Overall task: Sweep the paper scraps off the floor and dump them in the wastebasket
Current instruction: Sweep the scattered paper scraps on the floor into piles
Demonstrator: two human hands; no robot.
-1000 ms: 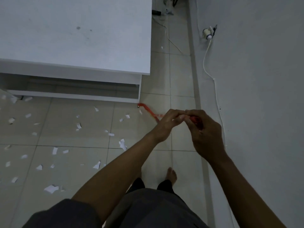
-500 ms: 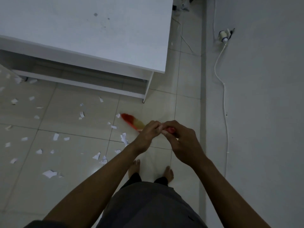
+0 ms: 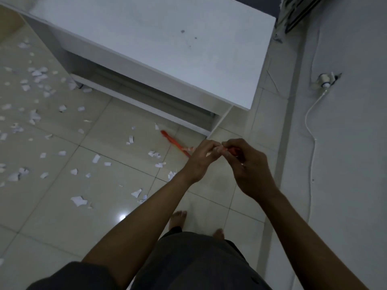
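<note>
A red broom handle (image 3: 174, 142) slants from my hands down toward the floor near the table's leg; its brush end is not visible. My right hand (image 3: 249, 166) grips the top of the handle, fingers curled round it. My left hand (image 3: 202, 159) pinches the handle just in front of the right hand. Several white paper scraps (image 3: 78, 200) lie scattered over the beige tiles to the left and centre. No wastebasket is in view.
A white table (image 3: 159, 45) with a lower shelf stands ahead, its corner leg (image 3: 219, 124) close to my hands. A grey wall on the right carries a plug and white cable (image 3: 312, 122). My bare feet (image 3: 178, 218) stand on the tiles below.
The view has swung left and forward, so the table now fills more of the top. My hands stay together on the red handle, which now points toward the table leg again.
</note>
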